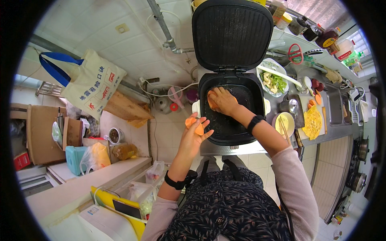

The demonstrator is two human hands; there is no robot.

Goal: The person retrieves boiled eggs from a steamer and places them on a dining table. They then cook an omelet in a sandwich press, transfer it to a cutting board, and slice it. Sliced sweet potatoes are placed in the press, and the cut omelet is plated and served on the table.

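Note:
An electric grill pan (208, 129) with a black ribbed lid (232, 33) stands opened before me. My right hand (221, 101) is down inside it, fingers curled over an orange item (211, 104) on the pan's floor. This item shows on both sides of the hand; whether it is one piece or several is hidden. At the pan's near left corner, my left hand (194, 135) holds an orange piece (190, 122) between its fingers, just outside the rim. It has a firm, cut look, but I cannot tell what it is.
On the right counter (324, 138) are a dish of chopped greens (274, 81), a bowl with chopsticks (283, 125), a metal cup (292, 105), a yellow egg pancake (312, 122) and orange pieces (318, 98). Beyond lies a sink (333, 104). A cloth bag (93, 84) hangs left.

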